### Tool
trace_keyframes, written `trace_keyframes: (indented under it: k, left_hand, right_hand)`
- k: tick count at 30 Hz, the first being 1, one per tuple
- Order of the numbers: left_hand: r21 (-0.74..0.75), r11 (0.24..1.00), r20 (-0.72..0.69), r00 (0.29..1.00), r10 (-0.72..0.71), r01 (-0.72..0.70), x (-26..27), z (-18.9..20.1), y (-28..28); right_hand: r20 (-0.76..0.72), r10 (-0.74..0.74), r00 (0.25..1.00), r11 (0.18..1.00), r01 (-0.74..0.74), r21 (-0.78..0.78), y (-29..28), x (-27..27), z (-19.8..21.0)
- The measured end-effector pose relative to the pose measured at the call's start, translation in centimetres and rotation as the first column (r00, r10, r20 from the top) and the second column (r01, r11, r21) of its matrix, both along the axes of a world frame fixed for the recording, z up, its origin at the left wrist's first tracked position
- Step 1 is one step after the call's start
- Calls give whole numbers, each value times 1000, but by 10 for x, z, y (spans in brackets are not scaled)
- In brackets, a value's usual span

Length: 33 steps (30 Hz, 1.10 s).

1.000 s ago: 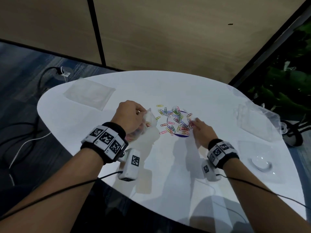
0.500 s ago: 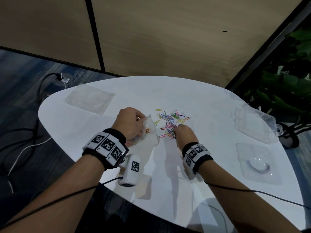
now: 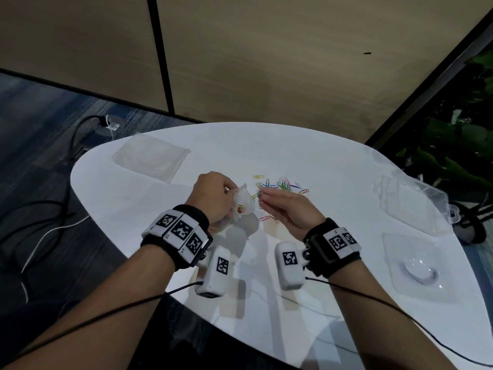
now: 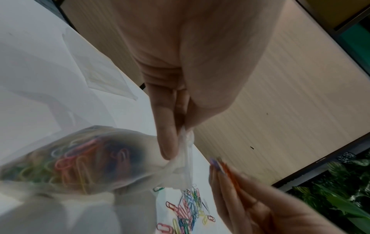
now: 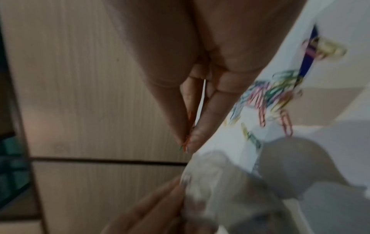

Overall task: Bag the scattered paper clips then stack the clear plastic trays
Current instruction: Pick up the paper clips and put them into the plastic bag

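My left hand (image 3: 213,193) pinches the mouth of a small clear plastic bag (image 3: 244,202) just above the white table (image 3: 320,161); the bag (image 4: 80,161) holds many coloured paper clips. My right hand (image 3: 277,202) is raised beside the bag's mouth and pinches a few paper clips (image 5: 187,139) between thumb and fingertips. A loose pile of coloured paper clips (image 3: 280,184) lies on the table just beyond both hands. Two clear plastic trays sit at the right: one (image 3: 410,198) farther back, one (image 3: 424,265) nearer.
A flat clear plastic bag (image 3: 150,157) lies at the table's far left. Cables (image 3: 53,222) run over the dark floor at the left. Wood wall panels (image 3: 266,62) stand behind the table, and green plants (image 3: 458,145) at the right.
My right hand left the clip pile, rose off the table and came left to the bag's mouth with clips pinched in it. The left hand stayed put with the bag.
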<state>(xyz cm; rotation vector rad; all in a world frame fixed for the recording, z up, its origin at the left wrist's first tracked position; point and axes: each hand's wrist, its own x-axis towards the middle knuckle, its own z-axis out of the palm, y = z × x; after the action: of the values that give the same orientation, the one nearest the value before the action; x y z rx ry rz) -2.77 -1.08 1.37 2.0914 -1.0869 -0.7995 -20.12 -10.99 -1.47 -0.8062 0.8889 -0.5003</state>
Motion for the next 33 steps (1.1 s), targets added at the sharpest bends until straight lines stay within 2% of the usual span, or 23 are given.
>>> trace_keyframes:
  k: [2, 4, 5, 7, 9, 10, 11, 12, 14, 15, 16, 17, 19, 20, 22, 24, 28, 29, 31, 32, 33]
  left_hand:
    - [0, 1000, -8, 1000, -4, 4, 0, 0, 1]
    - [-1, 1000, -18, 1000, -13, 13, -1, 1, 2]
    - [-1, 1000, -23, 1000, -13, 13, 0, 1, 2]
    - [-3, 1000, -34, 999, -2, 2, 0, 2, 2]
    - [-9, 1000, -37, 999, 14, -14, 2, 1, 1]
    - [-16, 1000, -35, 999, 24, -24, 3, 2, 1]
    - [-22, 999, -31, 999, 32, -33, 4, 2, 0]
    - [-30, 999, -22, 999, 41, -41, 5, 4, 0]
    - [-45, 997, -3, 998, 68, -68, 9, 8, 0]
    - [-53, 995, 6, 996, 85, -85, 12, 8, -1]
    - [-56, 993, 11, 995, 103, -102, 17, 9, 1]
    - [-57, 991, 3, 993, 119, -118, 21, 9, 1]
    - [-62, 987, -55, 988, 142, -146, 31, 7, 3]
    - [-68, 986, -70, 987, 148, -153, 36, 7, 5]
    - [-71, 986, -56, 987, 149, -153, 43, 7, 11]
    - [-75, 984, -46, 986, 159, -162, 49, 7, 14]
    - [-74, 981, -49, 983, 178, -182, 52, 9, 16]
    - [-76, 981, -47, 983, 175, -178, 52, 9, 16]
    - [-83, 983, -43, 986, 162, -165, 51, 7, 15]
    - [-83, 984, -39, 987, 155, -158, 50, 7, 14]
    - [-79, 985, -39, 988, 150, -153, 50, 6, 14]
  right_hand:
    - [-40, 57, 998, 995, -60, -83, 14, 16, 2]
    - [-187, 79, 979, 955, -128, -268, 25, 29, 1]
    - [-290, 76, 954, 900, -191, -391, 27, 33, 3]
    - [-486, 54, 872, 715, -373, -591, 28, 37, 7]
    - [-596, 67, 800, 549, -529, -648, 26, 37, 15]
    - [-622, 78, 779, 498, -571, -652, 22, 36, 17]
    - [-626, 83, 775, 473, -584, -660, 19, 33, 21]
    - [-597, 73, 799, 493, -549, -675, 13, 29, 22]
    - [-511, -34, 859, 600, -391, -698, -3, 17, 17]
    - [-522, -124, 844, 624, -342, -702, -14, 9, 11]
    - [-593, -211, 777, 624, -360, -693, -26, 1, 4]
    - [-691, -262, 674, 641, -414, -647, -38, -8, -3]
    - [-857, -223, 464, 740, -491, -459, -60, -23, -24]
    - [-901, -181, 395, 772, -511, -378, -68, -25, -34]
    - [-933, -131, 336, 758, -572, -313, -75, -17, -48]
    - [-935, -123, 332, 689, -650, -322, -74, 2, -57]
    - [-943, -72, 324, 500, -807, -316, -67, 40, -59]
    - [-951, -61, 304, 443, -845, -298, -66, 48, -59]
    - [-977, -61, 205, 307, -927, -214, -67, 58, -62]
    - [-985, -81, 155, 244, -955, -170, -66, 61, -62]
    - [-984, -120, 135, 185, -970, -155, -66, 63, -64]
